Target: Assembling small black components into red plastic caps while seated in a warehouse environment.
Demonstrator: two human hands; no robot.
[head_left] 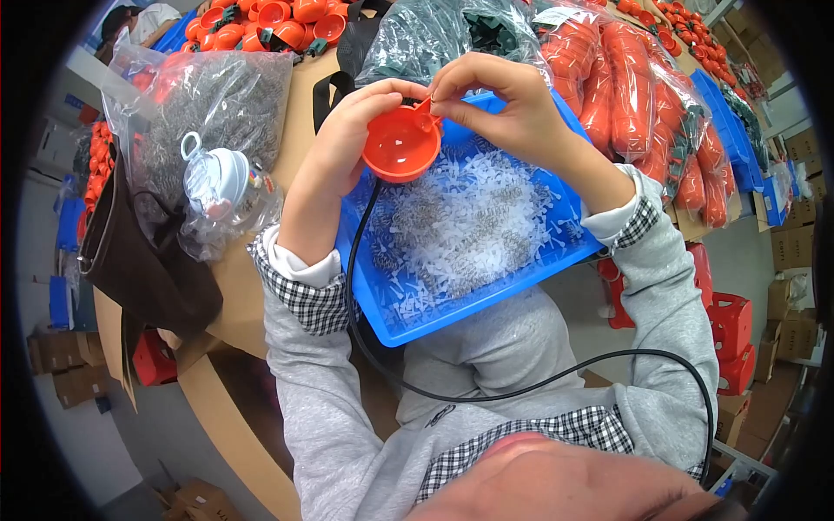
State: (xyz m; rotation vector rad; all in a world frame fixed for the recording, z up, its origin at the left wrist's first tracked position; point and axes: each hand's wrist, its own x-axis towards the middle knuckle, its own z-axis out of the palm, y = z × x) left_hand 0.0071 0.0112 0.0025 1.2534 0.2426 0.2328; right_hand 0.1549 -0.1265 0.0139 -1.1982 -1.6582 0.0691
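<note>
My left hand (354, 126) is closed around a small orange-red plastic cup (401, 149), its round bowl facing up and its short stub pointing away from the bowl. With thumb and forefinger pinched together, my right hand (499, 102) meets the end of that stub. Whatever lies between those fingertips is too small to name. Below both hands sits a blue tray (452, 322), tilted toward my lap. It holds a heap of small white plastic pins (486, 213) mixed with grey metal springs (473, 271).
Clear bags of stacked orange-red cups (625, 87) lie at the right, and a bag of dark green parts (421, 39) lies behind. Leftward are a bag of springs (226, 100), a white-lidded bottle (215, 182) and a brown bag (143, 247). A black cable (530, 385) crosses my lap.
</note>
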